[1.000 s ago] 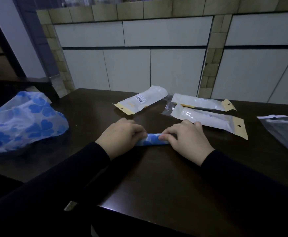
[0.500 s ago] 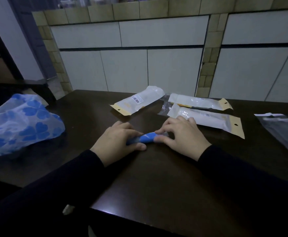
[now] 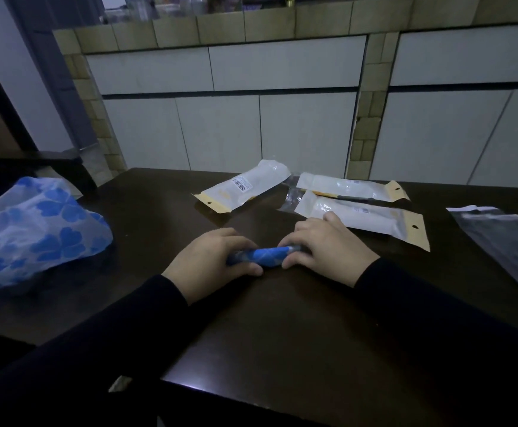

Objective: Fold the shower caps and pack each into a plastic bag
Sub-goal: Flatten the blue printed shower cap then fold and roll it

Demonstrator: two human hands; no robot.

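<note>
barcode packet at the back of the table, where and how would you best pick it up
Pinch the barcode packet at its near-left end, on the flat yellow header strip with the hang hole, coming from the front left with the left hand. That end points toward the person and lies flat and thin on the table; the far end looks puffier. Both hands now hold the rolled shower cap.

The worktop (image 3: 297,318) is dark brown and shiny. On its far side lie 3 white packets (image 3: 245,189) with yellow ends, 2 of them side by side. A clear dark plastic bag (image 3: 504,241) lies flat at the right edge. A loose blue flower shower cap (image 3: 35,229) sits at the left. A rolled blue shower cap (image 3: 263,255) lies near the middle.
</note>
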